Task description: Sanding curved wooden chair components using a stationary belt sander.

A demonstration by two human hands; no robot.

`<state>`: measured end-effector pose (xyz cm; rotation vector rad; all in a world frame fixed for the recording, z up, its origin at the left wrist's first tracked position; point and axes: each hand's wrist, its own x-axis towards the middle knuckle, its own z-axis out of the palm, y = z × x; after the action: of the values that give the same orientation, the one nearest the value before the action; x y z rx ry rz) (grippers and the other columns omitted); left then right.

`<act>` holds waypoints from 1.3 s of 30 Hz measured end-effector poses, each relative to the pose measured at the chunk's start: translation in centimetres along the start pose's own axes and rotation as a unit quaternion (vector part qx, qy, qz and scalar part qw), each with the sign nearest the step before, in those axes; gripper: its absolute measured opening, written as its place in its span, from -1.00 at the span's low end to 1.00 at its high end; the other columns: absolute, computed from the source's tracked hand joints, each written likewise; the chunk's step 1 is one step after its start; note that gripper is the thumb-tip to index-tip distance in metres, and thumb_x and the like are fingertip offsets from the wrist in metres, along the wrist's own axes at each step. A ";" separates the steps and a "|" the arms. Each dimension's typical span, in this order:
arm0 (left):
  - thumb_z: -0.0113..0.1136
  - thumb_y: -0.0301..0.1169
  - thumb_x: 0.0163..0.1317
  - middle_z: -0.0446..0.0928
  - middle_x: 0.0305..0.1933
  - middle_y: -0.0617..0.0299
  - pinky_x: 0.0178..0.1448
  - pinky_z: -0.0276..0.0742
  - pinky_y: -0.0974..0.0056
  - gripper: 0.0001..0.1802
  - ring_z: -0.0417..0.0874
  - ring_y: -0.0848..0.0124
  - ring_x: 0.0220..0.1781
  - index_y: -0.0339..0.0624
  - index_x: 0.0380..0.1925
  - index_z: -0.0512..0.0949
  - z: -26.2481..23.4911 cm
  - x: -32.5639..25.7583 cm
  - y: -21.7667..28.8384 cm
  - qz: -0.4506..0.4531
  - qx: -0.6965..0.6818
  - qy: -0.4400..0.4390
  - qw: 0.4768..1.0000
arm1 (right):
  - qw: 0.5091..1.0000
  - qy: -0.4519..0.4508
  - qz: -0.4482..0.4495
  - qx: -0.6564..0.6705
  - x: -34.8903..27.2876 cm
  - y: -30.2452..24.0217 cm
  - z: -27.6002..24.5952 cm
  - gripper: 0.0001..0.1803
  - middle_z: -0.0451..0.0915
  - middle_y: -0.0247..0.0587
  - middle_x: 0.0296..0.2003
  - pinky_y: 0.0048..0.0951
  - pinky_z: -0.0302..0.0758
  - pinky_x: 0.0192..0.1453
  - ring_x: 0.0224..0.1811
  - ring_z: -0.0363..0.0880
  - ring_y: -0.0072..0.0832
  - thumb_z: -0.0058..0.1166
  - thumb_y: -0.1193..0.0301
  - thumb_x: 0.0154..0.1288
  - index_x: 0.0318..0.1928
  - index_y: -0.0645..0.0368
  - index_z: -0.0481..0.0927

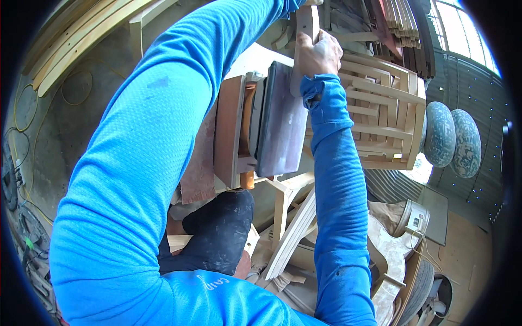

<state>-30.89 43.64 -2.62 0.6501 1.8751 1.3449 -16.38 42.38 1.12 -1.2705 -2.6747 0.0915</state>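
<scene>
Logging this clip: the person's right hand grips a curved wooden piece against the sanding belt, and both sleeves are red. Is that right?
Not quite. The right hand does grip the curved wooden piece at the sanding belt, but the sleeves are blue, not red, as the head view shows.

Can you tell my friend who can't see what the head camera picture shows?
A person in blue sleeves presses a curved pale wooden piece against a grey sanding belt machine, gripping it with the right hand. The left hand is hidden past the picture's top. Stacked wooden chair frames stand behind.
</scene>
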 end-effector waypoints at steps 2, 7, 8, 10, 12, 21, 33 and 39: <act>0.32 -0.08 0.15 0.07 0.61 -0.32 0.73 -0.17 0.15 0.23 0.16 -0.11 0.63 -0.12 0.62 -0.29 0.1 1.0 -0.8 -0.004 0.011 0.007 1.000 | 0.999 -0.021 0.003 -0.024 0.5 -0.8 0.2 -0.41 0.49 -0.01 0.31 0.00 0.11 0.57 0.50 0.23 -0.09 0.14 0.06 0.34 0.22 0.19 0.56; 0.32 -0.07 0.16 0.06 0.61 -0.30 0.73 -0.17 0.12 0.22 0.15 -0.10 0.63 -0.09 0.63 -0.28 1.3 1.9 -1.5 -0.010 0.037 0.009 0.999 | 0.998 0.005 -0.022 -0.051 -0.8 -0.7 -0.5 -0.42 0.46 -0.03 0.34 0.03 0.06 0.58 0.53 0.17 -0.10 0.13 0.08 0.35 0.24 0.19 0.55; 0.32 -0.07 0.16 0.05 0.62 -0.30 0.73 -0.17 0.12 0.22 0.15 -0.10 0.64 -0.09 0.63 -0.28 1.4 1.7 -1.2 -0.009 0.042 0.009 0.999 | 0.998 0.013 -0.030 -0.050 -1.5 -0.3 -0.7 -0.43 0.45 -0.04 0.35 0.05 0.04 0.58 0.54 0.15 -0.08 0.13 0.09 0.36 0.24 0.19 0.54; 0.32 -0.07 0.16 0.05 0.62 -0.29 0.73 -0.16 0.11 0.22 0.14 -0.10 0.64 -0.08 0.63 -0.28 0.7 1.5 -0.5 -0.007 0.058 0.017 0.998 | 0.997 0.031 -0.045 -0.053 -3.6 -0.3 -0.9 -0.43 0.43 -0.03 0.35 0.08 0.03 0.58 0.54 0.14 -0.05 0.13 0.10 0.36 0.24 0.20 0.54; 0.32 -0.06 0.17 0.04 0.62 -0.28 0.73 -0.16 0.09 0.22 0.14 -0.09 0.64 -0.07 0.63 -0.27 -6.8 6.4 -5.8 -0.037 0.111 0.101 0.988 | 0.992 0.041 -0.120 0.014 -6.6 -6.4 1.3 -0.42 0.38 -0.01 0.38 0.12 0.01 0.58 0.55 0.10 0.02 0.13 0.12 0.35 0.25 0.22 0.52; -0.01 0.04 0.33 -0.32 0.75 0.11 0.69 -0.54 -0.25 -0.07 -0.43 0.12 0.76 0.06 0.64 -0.04 2.5 -14.4 0.5 0.089 0.363 0.028 0.927 | 0.993 0.094 -0.066 0.005 -21.6 5.6 -1.2 -0.30 0.33 0.04 0.39 0.22 0.01 0.56 0.55 0.05 0.10 0.25 0.21 0.23 0.33 0.22 0.44; 0.21 -0.14 0.18 -0.21 0.73 -0.03 0.68 -0.54 -0.29 0.01 -0.36 0.05 0.76 -0.07 0.61 0.02 10.4 -43.5 -8.4 0.230 0.313 0.051 0.920 | 0.988 0.103 -0.033 0.107 -52.9 8.5 -4.2 -0.34 0.44 0.07 0.33 0.11 0.04 0.59 0.52 0.15 0.19 0.33 0.46 0.05 0.23 0.32 0.53; 0.22 -0.19 0.15 -0.20 0.72 -0.05 0.66 -0.55 -0.33 0.03 -0.37 0.01 0.76 -0.07 0.62 0.01 9.6 -42.1 -7.6 0.221 0.300 0.069 0.925 | 0.989 0.092 -0.063 0.095 -50.9 8.7 -5.2 -0.40 0.40 0.03 0.37 0.11 0.04 0.58 0.54 0.10 0.18 0.35 0.47 0.03 0.15 0.33 0.56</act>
<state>2.42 15.20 -0.39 1.3859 2.3743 1.0746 22.75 8.40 -1.77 -0.9991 -2.5120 0.1953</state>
